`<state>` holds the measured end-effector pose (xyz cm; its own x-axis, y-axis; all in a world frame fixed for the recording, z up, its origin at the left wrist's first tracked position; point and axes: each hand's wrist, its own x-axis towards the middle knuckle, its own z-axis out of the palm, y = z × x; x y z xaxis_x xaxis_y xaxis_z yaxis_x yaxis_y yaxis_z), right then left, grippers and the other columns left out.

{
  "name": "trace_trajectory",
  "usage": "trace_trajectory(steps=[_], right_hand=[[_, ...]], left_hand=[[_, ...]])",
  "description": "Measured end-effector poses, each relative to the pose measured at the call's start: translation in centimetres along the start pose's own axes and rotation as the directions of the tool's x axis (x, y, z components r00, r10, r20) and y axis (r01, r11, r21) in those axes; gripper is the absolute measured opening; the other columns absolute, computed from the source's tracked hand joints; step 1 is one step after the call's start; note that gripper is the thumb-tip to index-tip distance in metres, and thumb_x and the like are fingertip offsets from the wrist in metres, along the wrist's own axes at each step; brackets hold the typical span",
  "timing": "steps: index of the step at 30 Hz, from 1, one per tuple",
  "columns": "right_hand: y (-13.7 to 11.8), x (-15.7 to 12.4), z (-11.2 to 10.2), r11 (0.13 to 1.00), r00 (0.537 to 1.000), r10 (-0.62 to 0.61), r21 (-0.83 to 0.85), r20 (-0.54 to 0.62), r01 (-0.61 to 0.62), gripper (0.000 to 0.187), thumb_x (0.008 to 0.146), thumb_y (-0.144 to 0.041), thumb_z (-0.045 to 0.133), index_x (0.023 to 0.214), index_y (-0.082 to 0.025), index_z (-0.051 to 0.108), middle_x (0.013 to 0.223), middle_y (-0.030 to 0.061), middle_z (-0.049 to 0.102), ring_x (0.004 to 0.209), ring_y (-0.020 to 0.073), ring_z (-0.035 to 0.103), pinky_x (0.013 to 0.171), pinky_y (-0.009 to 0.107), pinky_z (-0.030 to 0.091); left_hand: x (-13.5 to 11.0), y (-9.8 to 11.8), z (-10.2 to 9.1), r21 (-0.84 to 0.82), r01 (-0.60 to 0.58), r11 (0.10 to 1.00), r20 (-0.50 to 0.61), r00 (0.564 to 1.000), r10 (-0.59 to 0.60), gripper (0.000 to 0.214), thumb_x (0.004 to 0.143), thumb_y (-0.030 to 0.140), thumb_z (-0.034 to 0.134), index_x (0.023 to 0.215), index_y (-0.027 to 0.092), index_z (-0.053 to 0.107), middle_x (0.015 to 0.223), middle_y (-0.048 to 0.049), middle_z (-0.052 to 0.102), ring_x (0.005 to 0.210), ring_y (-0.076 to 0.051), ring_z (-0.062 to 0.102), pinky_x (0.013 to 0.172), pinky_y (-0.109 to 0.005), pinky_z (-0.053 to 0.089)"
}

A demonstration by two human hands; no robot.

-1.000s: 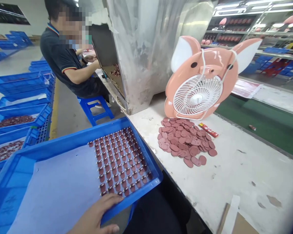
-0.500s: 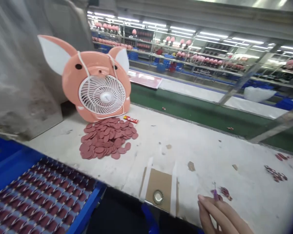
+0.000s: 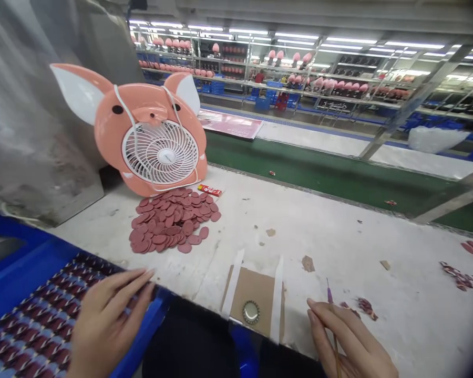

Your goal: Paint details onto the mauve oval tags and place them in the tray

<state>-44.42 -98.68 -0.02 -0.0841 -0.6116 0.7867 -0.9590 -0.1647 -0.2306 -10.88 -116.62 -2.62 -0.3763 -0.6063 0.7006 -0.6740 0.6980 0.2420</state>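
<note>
My left hand is over the edge of the blue crate, fingers stretched out and holding nothing. In the crate lie rows of small dark-red pieces. A thin paintbrush with a purple section and a slim wooden handle is in my right hand, its tip pointing up and away. Between my hands, a metal bottle cap sits on a cardboard piece held down by white tape strips. A pile of dark-red oval pieces lies beyond my left hand.
A pig-shaped fan stands behind the pile, with a small red packet beside it. Dark-red scraps lie near my right hand and more pieces farther right. A green conveyor belt runs behind the table.
My left hand has come into view at the lower left, over the crate. The right hand, still holding the paintbrush, appears slightly farther left, and the camera view has shifted a little.
</note>
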Motion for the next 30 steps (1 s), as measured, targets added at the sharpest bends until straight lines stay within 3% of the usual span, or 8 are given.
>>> trace_trajectory(steps=[6,12,15,20,23,25,27,30], right_hand=[[-1.6,0.7,0.4,0.995,0.998,-0.049,0.083,0.029,0.046,0.021,0.088,-0.003,0.066,0.107,-0.011,0.068,0.086,0.0065,0.069,0.072,0.0148,0.067,0.066,0.024,0.058],[-2.7,1.0,0.7,0.978,0.999,0.035,0.207,0.007,-0.036,0.024,0.086,0.001,0.062,0.105,-0.011,0.068,0.084,0.0073,0.068,0.073,0.0147,0.067,0.065,0.022,0.058],[-4.1,2.0,1.2,0.916,0.983,0.169,0.357,0.067,-0.182,0.022,0.088,-0.003,0.059,0.105,-0.014,0.067,0.084,0.0064,0.068,0.073,0.0146,0.066,0.063,0.022,0.058],[-6.2,3.7,2.6,0.738,0.916,0.326,0.543,0.233,-0.401,0.018,0.088,-0.020,0.069,0.107,-0.021,0.068,0.078,0.0017,0.067,0.065,0.0132,0.064,0.061,0.023,0.057],[-6.8,3.5,3.2,0.530,0.829,0.455,0.649,0.326,-0.546,0.010,0.087,-0.020,0.071,0.096,-0.021,0.071,0.078,0.0016,0.069,0.062,0.0115,0.065,0.058,0.019,0.056],[-7.3,2.8,3.4,0.250,0.707,0.569,0.730,0.420,-0.636,0.007,0.087,-0.024,0.072,0.092,-0.020,0.070,0.073,0.0014,0.069,0.058,0.0118,0.066,0.055,0.019,0.056],[-8.0,1.9,3.7,-0.042,0.589,0.615,0.768,0.524,-0.639,0.012,0.088,-0.029,0.073,0.093,-0.019,0.067,0.069,0.0013,0.069,0.055,0.0118,0.066,0.053,0.018,0.056],[-8.9,0.7,4.0,-0.259,0.545,0.548,0.748,0.634,-0.611,0.016,0.088,-0.031,0.074,0.097,-0.020,0.066,0.072,0.0018,0.071,0.058,0.0120,0.066,0.056,0.020,0.056]], left_hand=[[8.9,1.5,5.7,0.204,-0.111,0.973,0.326,0.945,0.039,0.022,0.093,0.034,0.058,0.106,0.028,0.075,0.123,-0.0089,0.068,0.112,-0.034,0.057,0.093,-0.049,0.041],[9.3,2.1,5.1,0.158,-0.076,0.985,0.367,0.930,0.013,0.018,0.092,0.034,0.058,0.090,0.024,0.074,0.113,-0.0090,0.072,0.108,-0.033,0.057,0.097,-0.053,0.035],[8.1,5.0,3.5,-0.146,0.008,0.989,0.422,0.905,0.055,0.021,0.095,0.030,0.053,0.093,0.025,0.073,0.096,-0.0056,0.076,0.094,-0.026,0.064,0.090,-0.042,0.043],[5.9,11.6,1.7,-0.667,0.344,0.661,0.519,0.851,0.081,0.029,0.091,0.018,0.059,0.112,0.033,0.073,0.092,-0.0006,0.077,0.083,-0.018,0.071,0.073,-0.023,0.053],[4.9,13.3,1.4,-0.683,0.518,0.515,0.575,0.816,-0.059,0.032,0.088,0.021,0.066,0.113,0.040,0.072,0.094,0.0015,0.078,0.083,-0.018,0.073,0.074,-0.021,0.055],[4.3,13.4,1.5,-0.709,0.601,0.368,0.613,0.784,-0.099,0.033,0.084,0.025,0.072,0.113,0.042,0.071,0.092,0.0019,0.077,0.081,-0.019,0.073,0.072,-0.022,0.057],[3.7,13.3,1.8,-0.763,0.588,0.269,0.593,0.802,-0.072,0.039,0.077,0.027,0.080,0.112,0.042,0.072,0.088,0.0011,0.075,0.078,-0.019,0.071,0.070,-0.023,0.057],[2.9,13.2,2.1,-0.838,0.487,0.247,0.492,0.869,-0.044,0.038,0.078,0.021,0.079,0.110,0.040,0.075,0.082,-0.0002,0.073,0.071,-0.018,0.068,0.066,-0.024,0.057]])
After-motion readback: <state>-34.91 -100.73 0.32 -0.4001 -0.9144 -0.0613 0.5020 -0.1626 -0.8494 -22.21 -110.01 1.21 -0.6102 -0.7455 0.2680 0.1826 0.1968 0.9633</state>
